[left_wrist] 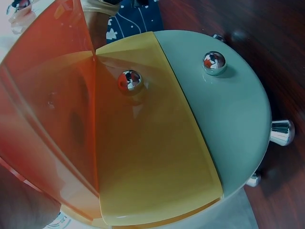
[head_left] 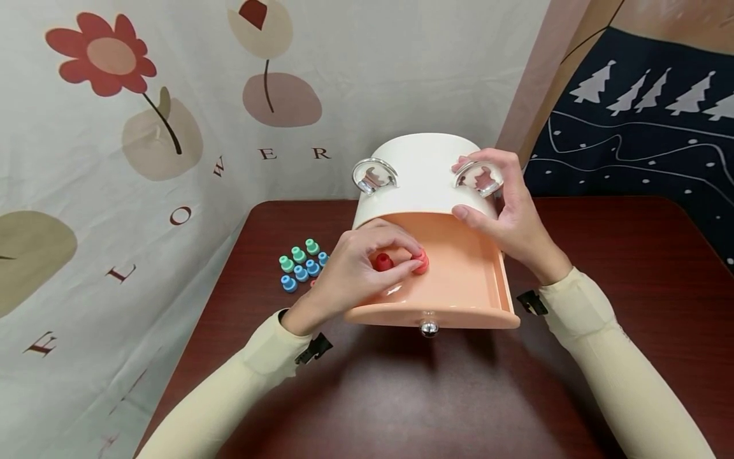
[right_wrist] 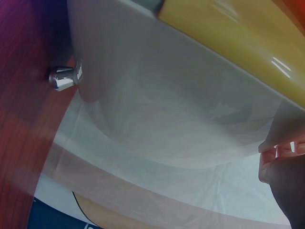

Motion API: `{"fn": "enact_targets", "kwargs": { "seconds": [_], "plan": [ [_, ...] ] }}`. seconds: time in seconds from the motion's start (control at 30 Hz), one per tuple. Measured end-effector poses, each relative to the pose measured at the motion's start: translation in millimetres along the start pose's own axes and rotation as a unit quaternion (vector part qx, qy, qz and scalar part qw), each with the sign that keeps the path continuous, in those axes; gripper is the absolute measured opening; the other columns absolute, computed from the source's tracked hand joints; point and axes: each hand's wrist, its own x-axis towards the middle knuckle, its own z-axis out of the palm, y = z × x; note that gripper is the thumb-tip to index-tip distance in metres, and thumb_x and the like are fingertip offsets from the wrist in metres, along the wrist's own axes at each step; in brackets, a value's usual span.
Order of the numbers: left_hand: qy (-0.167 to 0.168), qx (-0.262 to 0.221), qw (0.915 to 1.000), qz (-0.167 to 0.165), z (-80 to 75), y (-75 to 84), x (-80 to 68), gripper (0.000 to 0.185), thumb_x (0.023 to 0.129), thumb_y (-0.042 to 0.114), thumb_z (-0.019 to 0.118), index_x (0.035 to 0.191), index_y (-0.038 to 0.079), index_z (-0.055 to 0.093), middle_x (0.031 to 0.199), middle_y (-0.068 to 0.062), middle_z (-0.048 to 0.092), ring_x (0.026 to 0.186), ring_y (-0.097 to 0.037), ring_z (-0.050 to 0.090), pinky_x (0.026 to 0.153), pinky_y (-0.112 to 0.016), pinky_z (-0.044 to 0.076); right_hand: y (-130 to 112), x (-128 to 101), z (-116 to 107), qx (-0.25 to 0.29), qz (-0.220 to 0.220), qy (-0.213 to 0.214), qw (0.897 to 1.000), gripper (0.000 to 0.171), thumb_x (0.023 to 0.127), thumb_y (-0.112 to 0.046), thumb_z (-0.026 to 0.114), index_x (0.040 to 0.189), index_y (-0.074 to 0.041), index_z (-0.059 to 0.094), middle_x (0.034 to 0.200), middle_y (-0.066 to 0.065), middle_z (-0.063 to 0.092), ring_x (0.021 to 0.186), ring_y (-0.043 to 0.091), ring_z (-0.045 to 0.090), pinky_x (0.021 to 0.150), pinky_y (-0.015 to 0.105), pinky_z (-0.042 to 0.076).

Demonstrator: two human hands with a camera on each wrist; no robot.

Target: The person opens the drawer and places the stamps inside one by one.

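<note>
In the head view, my left hand [head_left: 367, 264] reaches into the pulled-out peach drawer [head_left: 464, 280] of a small white drawer box [head_left: 427, 172]. Its thumb and index finger pinch a red stepped peg [head_left: 422, 261]. A second red peg [head_left: 384, 261] stands on the drawer floor, beside the pinched one and partly behind the fingers. My right hand [head_left: 510, 210] grips the box at its upper right, with thumb and fingers arched round the silver ear [head_left: 480, 178]. In the left wrist view, the box front shows a yellow drawer [left_wrist: 152, 143] and a green drawer [left_wrist: 228, 105], both pushed in.
Several green pegs [head_left: 298, 254] and blue pegs [head_left: 301, 273] stand in rows on the dark red table [head_left: 602, 306] left of the box. A bit of red shows by my left wrist. A printed cloth [head_left: 189, 83] hangs behind. Silver feet [left_wrist: 282, 132] stick out under the box.
</note>
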Motion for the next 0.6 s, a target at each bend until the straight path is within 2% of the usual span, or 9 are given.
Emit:
{"fn": "enact_targets", "kwargs": {
  "seconds": [0.3, 0.4, 0.6],
  "plan": [
    [-0.018, 0.028, 0.9995, -0.002, -1.8, 0.7, 0.5, 0.019, 0.089, 0.009, 0.092, 0.105, 0.011, 0.082, 0.101, 0.009, 0.077, 0.092, -0.016, 0.064, 0.071, -0.028, 0.05, -0.9, 0.4, -0.8, -0.003, -0.001, -0.001, 1.0, 0.072, 0.097, -0.029, 0.081, 0.149, 0.0, 0.041, 0.143, 0.012, 0.06, 0.14, 0.032, 0.05, 0.119, 0.038, 0.04],
    [-0.019, 0.011, 0.9997, 0.002, -5.2, -0.1, -2.0, 0.024, 0.09, 0.006, 0.09, 0.112, 0.009, 0.081, 0.106, 0.004, 0.077, 0.093, -0.018, 0.066, 0.073, -0.029, 0.053, -0.4, 0.2, -0.3, 0.0, -0.001, 0.0, 1.0, 0.071, 0.096, -0.025, 0.082, 0.149, 0.0, 0.041, 0.141, 0.013, 0.061, 0.14, 0.032, 0.05, 0.119, 0.038, 0.04],
    [-0.012, -0.019, 0.9997, 0.0, -13.0, 0.7, -9.7, 0.031, 0.091, 0.003, 0.087, 0.121, 0.004, 0.076, 0.112, -0.005, 0.077, 0.098, -0.021, 0.07, 0.088, -0.035, 0.057, -1.0, 0.6, 0.5, -0.006, -0.003, -0.002, 1.0, 0.072, 0.096, -0.03, 0.081, 0.149, 0.0, 0.041, 0.141, 0.014, 0.06, 0.14, 0.032, 0.05, 0.119, 0.038, 0.04]
  ]
}}
